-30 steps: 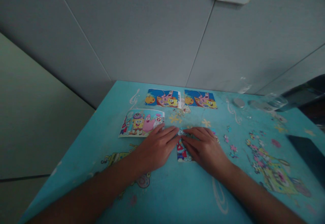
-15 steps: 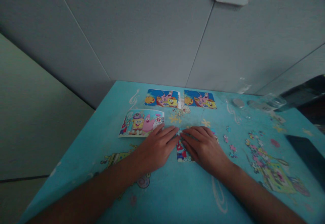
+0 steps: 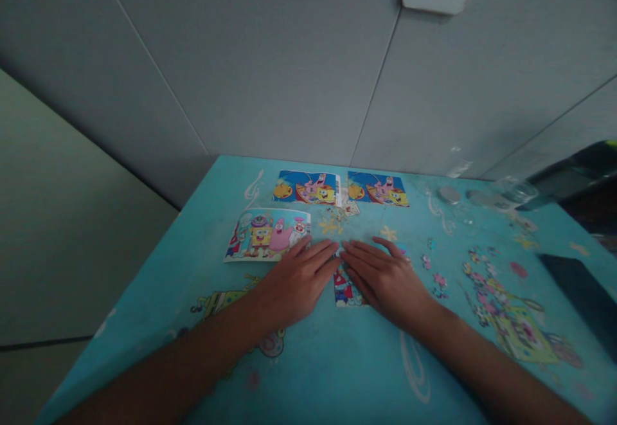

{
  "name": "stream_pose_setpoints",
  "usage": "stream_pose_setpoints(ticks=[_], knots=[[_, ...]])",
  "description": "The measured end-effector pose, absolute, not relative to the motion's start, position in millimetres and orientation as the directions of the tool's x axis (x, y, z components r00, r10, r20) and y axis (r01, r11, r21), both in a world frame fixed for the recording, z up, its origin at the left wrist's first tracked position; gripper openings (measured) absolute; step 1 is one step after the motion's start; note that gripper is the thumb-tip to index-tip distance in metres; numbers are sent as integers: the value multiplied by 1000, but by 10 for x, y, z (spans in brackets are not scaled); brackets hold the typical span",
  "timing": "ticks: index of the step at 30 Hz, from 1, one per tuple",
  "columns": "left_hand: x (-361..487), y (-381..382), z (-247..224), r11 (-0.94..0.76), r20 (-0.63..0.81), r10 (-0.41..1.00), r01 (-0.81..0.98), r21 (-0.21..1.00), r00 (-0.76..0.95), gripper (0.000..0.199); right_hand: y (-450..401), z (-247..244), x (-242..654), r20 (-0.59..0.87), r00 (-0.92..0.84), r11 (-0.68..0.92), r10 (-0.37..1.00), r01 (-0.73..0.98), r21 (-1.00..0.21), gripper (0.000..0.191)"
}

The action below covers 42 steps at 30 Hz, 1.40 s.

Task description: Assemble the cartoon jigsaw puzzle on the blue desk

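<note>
A partly covered jigsaw puzzle point(image 3: 345, 294) lies on the blue table between my hands, its lower left part showing a red figure. My left hand point(image 3: 304, 278) rests at the puzzle's upper left edge, fingers stretched out and fingertips near those of the other hand. Over most of the puzzle lies my right hand point(image 3: 385, 277), palm down, fingers extended and one finger lifted apart. Whether a small piece sits under the fingertips is hidden. Just left of the puzzle, a printed picture card point(image 3: 263, 238) with cartoon figures is partly overlapped by my left fingers.
Loose puzzle pieces point(image 3: 439, 280) are scattered to the right, with a larger pile point(image 3: 484, 283) beyond. A blue picture card point(image 3: 308, 187) and a matching blue picture point(image 3: 378, 188) lie at the back. Clear containers point(image 3: 518, 192) and a dark flat object point(image 3: 581, 299) are at right.
My right hand's fingers have straightened, and one finger has lifted away from the others. The left hand stays nearly in place. The view has shifted slightly.
</note>
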<state>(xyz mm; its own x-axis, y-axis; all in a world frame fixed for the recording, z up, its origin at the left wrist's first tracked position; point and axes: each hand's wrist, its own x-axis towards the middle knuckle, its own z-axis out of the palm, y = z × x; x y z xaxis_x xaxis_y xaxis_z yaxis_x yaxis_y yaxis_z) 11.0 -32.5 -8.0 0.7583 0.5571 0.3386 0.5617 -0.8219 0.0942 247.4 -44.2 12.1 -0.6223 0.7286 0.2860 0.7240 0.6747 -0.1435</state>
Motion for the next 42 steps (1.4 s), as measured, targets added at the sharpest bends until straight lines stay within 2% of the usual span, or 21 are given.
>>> stream_pose_setpoints(ticks=[3,6,10,14,20,24,29,37,42], knots=[[106,-328,-70,-821,329,559,562,94,761,37,-472,99,2499,263,-624,672,736,722,-166,36],[100,-331,-54,-815,313,572,567,115,758,36,-468,88,2529,258,-595,647,762,715,-264,36],[94,-323,-25,-815,302,577,558,156,759,35,-377,120,2626,355,-497,607,792,702,-373,33],[83,-311,-2,-822,297,568,540,179,767,35,-313,218,2914,361,-459,572,812,748,-336,31],[45,-354,-18,-823,278,568,545,162,775,48,-566,366,3479,201,-449,490,871,831,-264,35],[70,-383,-40,-812,293,576,574,105,763,50,-741,360,3573,134,-457,476,880,836,-273,40],[99,-375,-87,-799,325,581,600,51,746,47,-791,250,3495,186,-455,491,871,817,-303,36],[-24,-308,-322,-812,391,550,582,44,738,58,-808,245,3400,225,-416,468,881,835,-289,33],[-139,-248,-523,-824,415,537,562,74,734,63,-765,217,3353,198,-432,472,880,840,-267,43]])
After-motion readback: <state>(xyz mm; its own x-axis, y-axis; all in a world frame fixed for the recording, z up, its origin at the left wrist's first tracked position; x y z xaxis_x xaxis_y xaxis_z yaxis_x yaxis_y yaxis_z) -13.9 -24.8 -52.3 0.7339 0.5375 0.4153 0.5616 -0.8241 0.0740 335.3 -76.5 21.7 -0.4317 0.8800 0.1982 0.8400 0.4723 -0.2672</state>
